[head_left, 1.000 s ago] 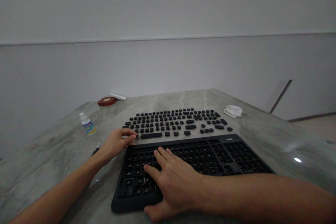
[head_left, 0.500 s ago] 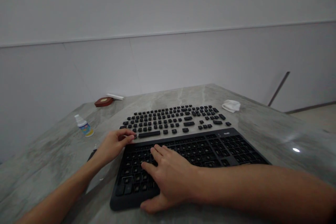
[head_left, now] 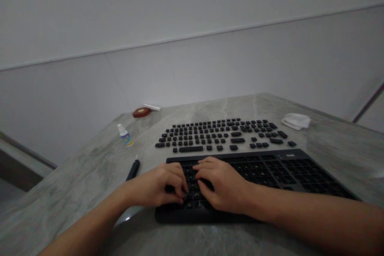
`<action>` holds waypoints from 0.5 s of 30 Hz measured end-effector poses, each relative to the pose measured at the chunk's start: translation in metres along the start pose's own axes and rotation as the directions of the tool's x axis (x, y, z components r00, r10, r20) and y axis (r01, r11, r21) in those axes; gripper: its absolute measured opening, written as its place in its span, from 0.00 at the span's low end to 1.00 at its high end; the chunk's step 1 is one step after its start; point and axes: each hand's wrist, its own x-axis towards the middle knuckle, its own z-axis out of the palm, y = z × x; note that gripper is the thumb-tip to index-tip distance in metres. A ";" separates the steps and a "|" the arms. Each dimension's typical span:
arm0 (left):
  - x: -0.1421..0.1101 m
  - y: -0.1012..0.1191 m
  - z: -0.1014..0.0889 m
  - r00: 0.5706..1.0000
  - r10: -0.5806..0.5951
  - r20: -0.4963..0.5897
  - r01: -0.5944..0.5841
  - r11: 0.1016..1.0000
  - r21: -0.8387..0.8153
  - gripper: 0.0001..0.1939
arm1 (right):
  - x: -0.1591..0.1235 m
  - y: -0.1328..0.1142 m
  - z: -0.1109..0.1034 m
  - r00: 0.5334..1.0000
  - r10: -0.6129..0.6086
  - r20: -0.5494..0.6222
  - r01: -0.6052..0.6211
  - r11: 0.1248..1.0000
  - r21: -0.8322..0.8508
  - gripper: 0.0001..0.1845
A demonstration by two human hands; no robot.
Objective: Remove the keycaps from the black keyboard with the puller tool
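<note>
A black keyboard (head_left: 297, 168) lies at the front of the table, most of its key positions bare of caps. Over its lower left corner, my left hand (head_left: 163, 186) is pinched, with a small dark keycap (head_left: 186, 195) partly showing at the fingertips. My right hand (head_left: 220, 184) rests on the keyboard just beside it, fingers bent and apart, thumb separate, holding nothing visible. Behind the keyboard, several loose black keycaps (head_left: 196, 131) are laid out in rows, including the long space bar (head_left: 191, 149).
Left of the keyboard lies a black-handled tool (head_left: 133, 170) with thin wire at its tip. A small spray bottle (head_left: 126, 136) stands farther back, near a reddish-brown case (head_left: 141, 112) and a white strip (head_left: 152, 107). A white cloth (head_left: 296, 121) sits at the right.
My left hand has come from the loose keycaps beside the space bar to the keyboard's lower left. My right hand's fingers have bent more. The camera view has turned, uncovering the black-handled tool.
</note>
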 end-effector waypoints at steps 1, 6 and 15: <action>0.000 0.001 0.000 1.000 -0.002 0.004 0.002 1.000 0.008 0.07 | 0.000 -0.001 0.000 1.000 -0.009 0.002 0.009 1.000 -0.003 0.10; -0.004 0.008 -0.002 0.998 0.000 0.058 -0.005 0.996 0.086 0.06 | -0.003 -0.007 -0.001 0.998 -0.050 0.027 0.051 0.998 -0.030 0.10; -0.008 0.009 -0.004 0.988 -0.019 0.151 0.000 0.992 0.124 0.03 | -0.010 -0.018 0.000 0.982 -0.164 0.088 0.162 0.986 0.033 0.11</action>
